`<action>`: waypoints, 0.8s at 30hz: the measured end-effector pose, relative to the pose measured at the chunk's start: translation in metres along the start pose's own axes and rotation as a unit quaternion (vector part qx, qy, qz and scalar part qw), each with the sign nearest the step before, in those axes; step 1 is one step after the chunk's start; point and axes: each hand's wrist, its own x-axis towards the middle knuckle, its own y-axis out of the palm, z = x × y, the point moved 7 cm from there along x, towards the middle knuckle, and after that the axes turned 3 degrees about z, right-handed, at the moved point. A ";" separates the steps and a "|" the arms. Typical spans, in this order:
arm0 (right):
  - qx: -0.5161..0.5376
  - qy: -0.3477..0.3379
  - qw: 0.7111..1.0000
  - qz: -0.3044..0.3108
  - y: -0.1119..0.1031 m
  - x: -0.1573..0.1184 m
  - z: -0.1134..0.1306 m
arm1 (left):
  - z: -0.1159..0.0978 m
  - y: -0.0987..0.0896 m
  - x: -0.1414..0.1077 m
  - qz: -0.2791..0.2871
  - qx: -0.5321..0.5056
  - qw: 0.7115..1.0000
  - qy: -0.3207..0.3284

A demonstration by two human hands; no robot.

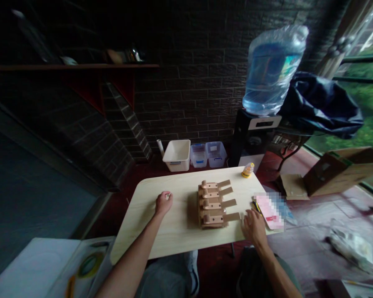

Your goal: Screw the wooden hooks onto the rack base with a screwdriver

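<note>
Across a pale wood-grain tabletop point(177, 236) with rounded corners, a stack of laser-cut plywood parts point(211, 205) sits right of centre, its four flat tabs reaching toward the right edge; its pieces are drilled, notched and slotted together, with a darker cardboard-brown base beneath, and its near end stops well short of the front edge; the left hand point(163, 203) rests on the bare surface, curled narrow into a loose fist, with open board between it and the plywood; a small pale speck shows at its fingertips, too small to say whether it is held; the right hand point(253, 227) lies spread wide at the table's right edge, just beside the lowest tab and touching neither the plywood nor the slim yellow-and-black tool point(256, 207) just beyond its fingers; next to that tool, a blurred pink packet point(269, 211) overhangs the edge; a small yellow-capped bottle point(248, 170) stands near the far edge; past that edge, on the dark red floor, wait a white plastic tub point(176, 155) and two clear lidded boxes point(207, 154) with blue catches; a blue-tinted water jug point(272, 70) tops a black dispenser point(255, 134) against rough brick, and a cardboard box point(338, 171) lies open to the right.
</note>
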 end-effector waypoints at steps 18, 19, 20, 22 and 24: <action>0.021 -0.012 0.999 0.027 0.029 0.004 0.026 | -0.023 -0.003 -0.023 0.007 0.043 0.998 -0.038; 0.033 -0.005 0.999 0.032 0.028 0.002 0.029 | -0.028 -0.001 -0.034 0.003 0.016 0.999 -0.035; 0.046 0.003 0.998 0.037 0.026 0.000 0.032 | -0.033 0.001 -0.046 -0.002 -0.013 0.999 -0.031; 0.074 0.024 0.996 0.045 0.021 -0.007 0.037 | -0.044 0.006 -0.073 -0.009 -0.077 0.997 -0.012; 0.105 0.050 0.992 0.047 0.014 -0.015 0.042 | -0.056 0.010 -0.105 -0.010 -0.144 0.989 0.018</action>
